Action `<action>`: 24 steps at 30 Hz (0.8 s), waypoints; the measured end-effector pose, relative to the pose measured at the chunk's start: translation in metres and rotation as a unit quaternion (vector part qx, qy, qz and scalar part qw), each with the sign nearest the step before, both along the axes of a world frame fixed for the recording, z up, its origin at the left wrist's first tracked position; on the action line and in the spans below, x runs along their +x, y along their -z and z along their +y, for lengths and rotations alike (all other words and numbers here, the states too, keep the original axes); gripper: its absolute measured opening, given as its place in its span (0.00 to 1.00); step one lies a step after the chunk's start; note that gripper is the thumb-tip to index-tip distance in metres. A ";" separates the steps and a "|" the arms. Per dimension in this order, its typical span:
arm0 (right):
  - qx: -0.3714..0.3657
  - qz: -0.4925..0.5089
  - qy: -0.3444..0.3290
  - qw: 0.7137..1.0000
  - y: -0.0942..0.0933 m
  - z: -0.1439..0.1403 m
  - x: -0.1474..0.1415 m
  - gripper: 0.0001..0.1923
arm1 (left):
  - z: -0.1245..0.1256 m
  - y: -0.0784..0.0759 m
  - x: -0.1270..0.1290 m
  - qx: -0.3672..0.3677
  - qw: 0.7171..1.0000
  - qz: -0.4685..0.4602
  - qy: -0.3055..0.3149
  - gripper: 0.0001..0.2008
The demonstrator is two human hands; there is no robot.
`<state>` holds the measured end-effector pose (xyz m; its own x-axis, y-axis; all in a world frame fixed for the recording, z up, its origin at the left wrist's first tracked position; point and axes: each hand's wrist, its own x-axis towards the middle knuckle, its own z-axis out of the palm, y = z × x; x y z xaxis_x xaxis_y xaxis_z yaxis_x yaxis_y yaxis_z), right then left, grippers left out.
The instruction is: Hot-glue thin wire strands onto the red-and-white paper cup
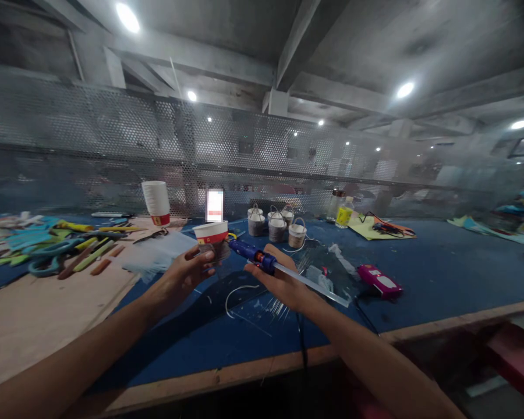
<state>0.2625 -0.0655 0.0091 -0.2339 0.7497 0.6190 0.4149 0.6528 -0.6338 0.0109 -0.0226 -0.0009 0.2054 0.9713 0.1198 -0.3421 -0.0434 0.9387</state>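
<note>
Left hand (187, 273) was closed round the lower part of a paper cup (212, 237), fingers wrapped on its side, holding it above the blue counter (441, 273), roughly mid-width and back from the near edge. Right hand (279, 282) was closed round a blue glue gun (255, 256), nozzle pointing at the cup and appearing to touch or nearly touch its side; contact could not be confirmed. A clear glue stick (314, 285) projected from the gun's rear toward the right. A dark cord (301, 343) dropped from the gun over the near edge.

Risks, judged from this position: the nozzle sat close to the left fingertips, so a slip could burn them. Excess glue could string or drip onto the counter, which already carried thin strands under the hands. The cord over the edge could snag and jerk the gun.

Cup: white, with a red and yellow band below the rim, upright, lower half hidden by the fingers and something grey against its side.

Further out: small grey buckets (277, 224) with wire handles behind the gun; a stack of cups (156, 202) toward the far left; scissors (48, 253) and coloured sticks near the left edge; a pink device (379, 280) to the right; bottles (344, 210) by the far edge.
</note>
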 end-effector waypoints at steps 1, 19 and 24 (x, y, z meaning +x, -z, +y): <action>-0.003 -0.001 0.002 1.000 0.000 0.000 0.000 0.23 | 0.000 0.000 0.000 0.001 1.000 0.002 0.000 0.19; -0.021 0.011 0.003 1.000 0.003 0.004 0.000 0.23 | 0.002 0.003 -0.004 0.007 1.000 0.015 0.011 0.20; -0.028 0.006 0.016 0.999 0.000 0.001 0.000 0.23 | -0.001 0.002 -0.004 0.011 1.000 0.016 0.018 0.20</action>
<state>0.2626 -0.0645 0.0093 -0.2031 0.7895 0.5791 0.4272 0.6037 -0.6731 0.0071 -0.0234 -0.0027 0.2448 0.9602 0.1347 -0.3137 -0.0531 0.9480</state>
